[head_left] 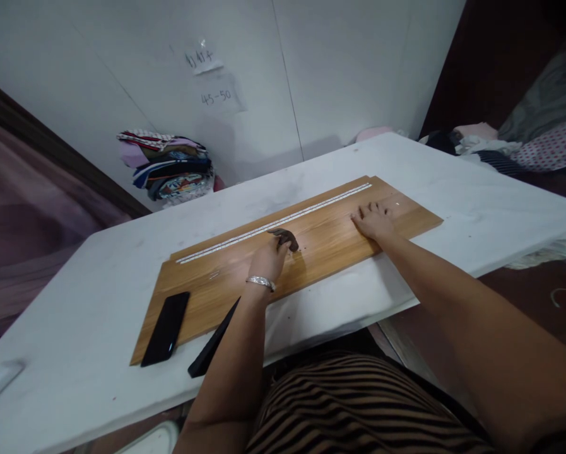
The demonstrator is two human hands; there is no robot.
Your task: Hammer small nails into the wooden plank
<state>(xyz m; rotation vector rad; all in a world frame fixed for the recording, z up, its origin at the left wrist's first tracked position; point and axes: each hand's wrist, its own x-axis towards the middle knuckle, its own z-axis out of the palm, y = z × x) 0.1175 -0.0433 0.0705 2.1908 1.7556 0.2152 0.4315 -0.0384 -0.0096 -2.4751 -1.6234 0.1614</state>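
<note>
Brown piece [291, 240] sits just above the board [330, 249], near its middle, grasped between the fingers of my left hand [266, 260]; I cannot tell what it is made of, nor whether its lower end touches the board; the fingers of my right hand [375, 222] are spread and released, palm down toward the board's right end. If my left pinch loosened, I judge the brown piece could slip and drop among the dark specks [301, 249] beside it on the board; if I leaned unevenly on the right, the board could skid on the counter [344, 309]; my left forearm, crossing the black bar [211, 347] on the near side of the board, could knock it, and the phone [166, 329], which reaches the board's near edge at its left end, could be nudged off; the white strip [283, 221] along the board's far side could shift if bumped. As for containers, I can make out none, so I can report no contents.
</note>
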